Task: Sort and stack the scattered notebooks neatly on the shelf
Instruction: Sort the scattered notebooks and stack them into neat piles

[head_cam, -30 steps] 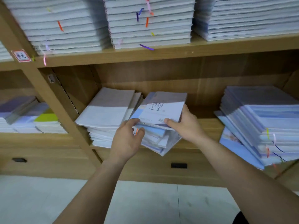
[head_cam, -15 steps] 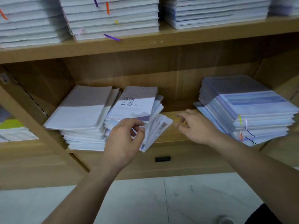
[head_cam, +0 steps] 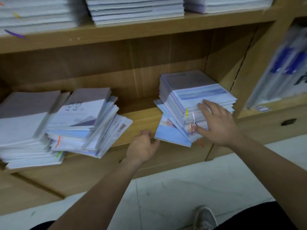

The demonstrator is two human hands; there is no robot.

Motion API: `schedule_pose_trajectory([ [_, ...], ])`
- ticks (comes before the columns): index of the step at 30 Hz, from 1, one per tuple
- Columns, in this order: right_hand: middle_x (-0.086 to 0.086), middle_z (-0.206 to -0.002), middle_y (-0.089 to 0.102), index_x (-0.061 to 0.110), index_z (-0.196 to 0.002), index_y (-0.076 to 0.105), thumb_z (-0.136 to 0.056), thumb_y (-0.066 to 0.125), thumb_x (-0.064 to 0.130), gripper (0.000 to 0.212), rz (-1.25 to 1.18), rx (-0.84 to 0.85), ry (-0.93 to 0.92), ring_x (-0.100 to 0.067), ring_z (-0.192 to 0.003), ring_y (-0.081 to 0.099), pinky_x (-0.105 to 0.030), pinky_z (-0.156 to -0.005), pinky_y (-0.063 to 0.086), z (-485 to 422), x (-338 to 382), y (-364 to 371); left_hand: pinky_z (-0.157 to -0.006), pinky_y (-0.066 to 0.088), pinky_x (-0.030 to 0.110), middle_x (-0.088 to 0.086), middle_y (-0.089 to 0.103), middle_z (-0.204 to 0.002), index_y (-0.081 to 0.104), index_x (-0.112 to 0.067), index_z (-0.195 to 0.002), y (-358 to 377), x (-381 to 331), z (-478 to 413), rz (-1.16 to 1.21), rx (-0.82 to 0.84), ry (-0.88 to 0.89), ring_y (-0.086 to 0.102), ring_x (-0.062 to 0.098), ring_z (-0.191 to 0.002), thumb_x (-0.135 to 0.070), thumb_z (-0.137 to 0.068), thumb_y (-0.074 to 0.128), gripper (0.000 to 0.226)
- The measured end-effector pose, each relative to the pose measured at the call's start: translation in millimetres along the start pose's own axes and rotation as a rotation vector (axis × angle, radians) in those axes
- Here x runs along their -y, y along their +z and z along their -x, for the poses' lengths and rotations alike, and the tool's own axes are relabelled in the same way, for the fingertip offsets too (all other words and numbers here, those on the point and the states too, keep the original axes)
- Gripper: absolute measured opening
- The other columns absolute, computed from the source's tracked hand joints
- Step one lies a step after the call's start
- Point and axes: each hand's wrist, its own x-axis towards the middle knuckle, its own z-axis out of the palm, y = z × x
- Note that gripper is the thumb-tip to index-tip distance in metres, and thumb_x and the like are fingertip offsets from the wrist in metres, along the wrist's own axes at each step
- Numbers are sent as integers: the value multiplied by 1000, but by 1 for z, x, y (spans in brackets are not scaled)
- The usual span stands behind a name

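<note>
Stacks of notebooks occupy the middle shelf of a wooden bookcase, three in all. The left stack carries grey-and-white covers and lies fairly square. The middle stack touches it and is fanned out, with its lower books skewed toward the right and reaching the shelf's front edge. Its top cover bears printed characters. The right stack, blue-covered, stands well apart from the middle one, near the compartment's right wall. Its lower books are twisted out of line, and the bottom notebook projects toward the front left.

Right hand: grip open, fingers spread and straight, fingertips laid against the front edges of the right stack, among thin coloured ribbon markers.

Left hand: positioned at the shelf's front edge, between the middle and right stacks, fingers loosely bent over the board, grip open and holding nothing. Its thumb lies just beside the near corner of the bottom notebook; contact cannot be confirmed.

The upper shelf holds taller, squared piles of white-edged books. The compartment to the right contains blurred blue-and-white items, with a small label on its shelf edge. Below, a pale tiled floor and a grey shoe are visible.
</note>
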Motion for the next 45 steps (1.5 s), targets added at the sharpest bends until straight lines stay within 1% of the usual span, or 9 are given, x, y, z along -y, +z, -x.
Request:
schedule_pose_trajectory([
  [5, 0, -167, 2, 23, -160, 4, -73, 24, 73, 102, -35, 72, -48, -22, -153, -2, -47, -122, 14, -9, -12, 19, -84, 48, 35, 5, 52, -124, 52, -14, -128, 22, -15, -21, 27, -14, -104, 56, 27, -109, -50, -92, 57, 52],
  [10, -1, -166, 6, 25, -159, 6, -78, 36, 70, 97, -18, 33, -59, -25, -151, 0, -52, -121, 16, -11, -12, 26, -68, 44, 29, 6, 66, -98, 63, -9, -104, 21, -24, -34, -15, -53, -137, 55, 21, -82, -50, -93, 57, 43],
  [15, -5, -162, 18, 25, -157, 17, -76, 33, 78, 99, 19, -18, -39, -31, -148, 12, -56, -119, 14, -16, -6, 27, -69, 41, 31, 9, 65, -89, 62, -11, -84, 38, -39, -29, -36, 36, -128, 61, 29, -91, -58, -95, 49, 51],
  [17, -6, -161, 21, 25, -157, 20, -76, 27, 82, 99, 21, -39, -42, -33, -148, 14, -58, -119, 11, -18, -2, 28, -66, 41, 29, 8, 67, -85, 59, -14, -82, 44, -39, -28, 44, 53, -112, 64, 27, -85, -54, -96, 52, 43],
  [20, -3, -164, 17, 26, -157, 21, -74, 18, 84, 101, 1, -39, -53, -29, -152, 6, -57, -120, 2, -22, 5, 23, -52, 48, 21, 3, 70, -69, 57, -19, -81, 43, -43, -25, 311, 112, -110, 66, 13, -55, -36, -97, 59, 23],
  [24, 3, -167, 7, 31, -159, 11, -78, 13, 82, 96, -37, 8, -99, -22, -153, 1, -50, -121, 0, -31, 8, 20, -51, 45, 19, -2, 68, -57, 58, -16, -77, 34, -47, -23, 322, 102, -121, 58, 8, -45, -32, -95, 60, 25],
  [33, 5, -166, -13, 34, -158, -5, -95, 30, 69, 80, 11, 60, -87, -22, -153, -14, -50, -122, -9, -37, 11, 27, -57, 45, 24, 2, 72, -64, 58, -14, -79, 7, -41, 10, 342, 133, -129, 57, 9, -51, -32, -96, 59, 24],
  [37, 5, -166, -12, 34, -158, -4, -97, 33, 67, 79, -18, 50, -75, -22, -153, -14, -50, -122, -10, -35, 15, 28, -55, 45, 25, 4, 72, -64, 61, -6, -94, -1, -30, 14, 375, 172, -170, 57, 10, -51, -31, -95, 62, 25],
  [45, 4, -165, -16, 33, -157, -10, -89, 49, 70, 98, 22, 83, -108, -24, -152, -18, -54, -121, -9, -35, 15, 26, -41, 43, 18, 7, 70, -90, 68, -8, -102, 8, -34, -8, 389, 172, -181, 64, 17, -69, -34, -97, 61, 27],
])
